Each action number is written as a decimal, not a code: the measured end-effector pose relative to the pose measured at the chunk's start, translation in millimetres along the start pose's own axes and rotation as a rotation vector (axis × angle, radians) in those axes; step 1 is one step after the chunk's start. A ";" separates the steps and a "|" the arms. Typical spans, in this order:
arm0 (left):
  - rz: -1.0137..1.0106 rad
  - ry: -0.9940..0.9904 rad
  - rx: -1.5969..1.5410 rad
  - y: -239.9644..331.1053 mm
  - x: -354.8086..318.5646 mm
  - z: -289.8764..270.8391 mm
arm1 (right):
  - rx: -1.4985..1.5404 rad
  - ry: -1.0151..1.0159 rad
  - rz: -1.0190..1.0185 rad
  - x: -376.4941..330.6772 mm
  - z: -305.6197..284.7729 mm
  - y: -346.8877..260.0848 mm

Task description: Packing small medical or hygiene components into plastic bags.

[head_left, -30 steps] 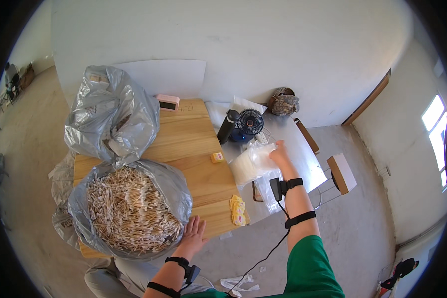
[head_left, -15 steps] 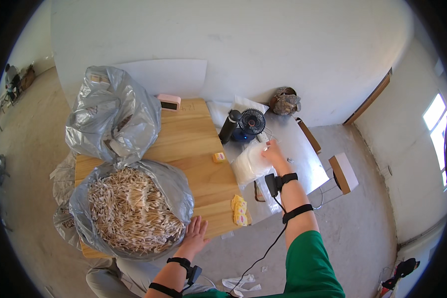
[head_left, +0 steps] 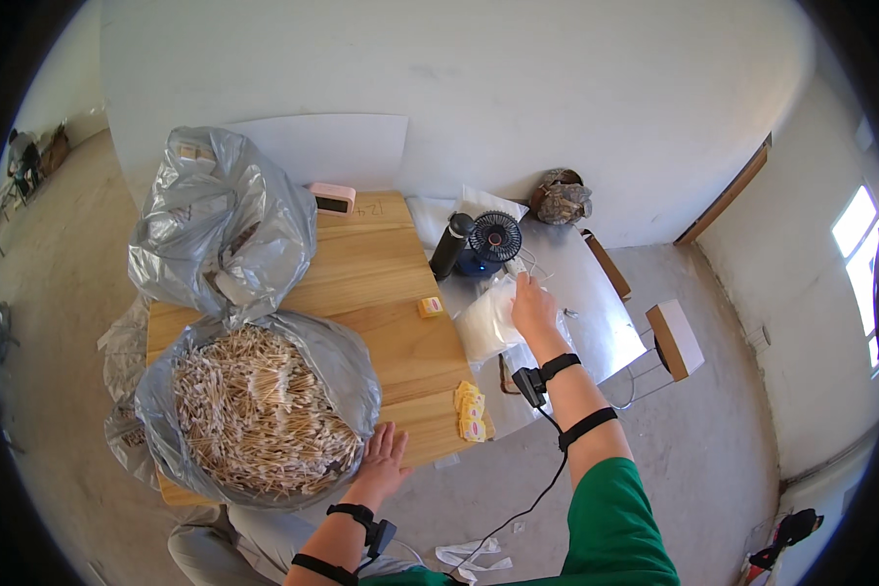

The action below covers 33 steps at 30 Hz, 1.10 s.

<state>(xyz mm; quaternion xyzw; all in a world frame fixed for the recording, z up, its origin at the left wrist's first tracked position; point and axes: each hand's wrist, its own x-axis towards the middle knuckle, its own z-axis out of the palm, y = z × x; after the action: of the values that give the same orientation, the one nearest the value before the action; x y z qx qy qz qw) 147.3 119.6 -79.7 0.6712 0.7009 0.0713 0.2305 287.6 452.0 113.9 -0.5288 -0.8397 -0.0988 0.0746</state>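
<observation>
R hand point(head_left: 529, 308) at clear plastic pile point(head_left: 483, 327), metal desk's point(head_left: 601, 313) L edge; grip hidden, can't tell. L hand point(head_left: 381, 469) flat, fingers apart, wood desk's point(head_left: 400, 352) near edge. Swabs point(head_left: 264, 410) loose, unpacked in grey bag point(head_left: 350, 361), near-L corner; yellow packets point(head_left: 470, 412) out, near-R corner.

Worn are a green sleeve point(head_left: 615, 523), black straps point(head_left: 588, 427), black boxes point(head_left: 529, 387), a black cable point(head_left: 528, 509) and grey trousers point(head_left: 207, 554).

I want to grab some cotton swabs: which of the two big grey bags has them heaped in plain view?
The nearer bag, beside the left hand: its wide-open mouth shows the swabs. The farther bag shows no such heap.
</observation>
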 end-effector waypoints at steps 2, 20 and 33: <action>-0.011 -0.005 0.004 -1.6 -1.7 -2.3 | 0.029 0.058 0.024 -3.9 -8.9 -8.6; 0.007 0.020 -0.050 -2.4 0.4 0.4 | 0.337 -0.244 -0.070 -14.2 0.0 15.7; 0.018 0.042 -0.025 -2.2 -1.0 2.5 | 0.322 -0.177 -0.009 -6.1 35.1 5.6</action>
<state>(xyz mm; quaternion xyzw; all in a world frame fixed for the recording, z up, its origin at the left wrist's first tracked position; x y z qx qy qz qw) 146.4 117.9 -82.6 0.6728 0.6987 0.0960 0.2233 294.5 457.6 78.9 -0.5128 -0.8503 0.0836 0.0835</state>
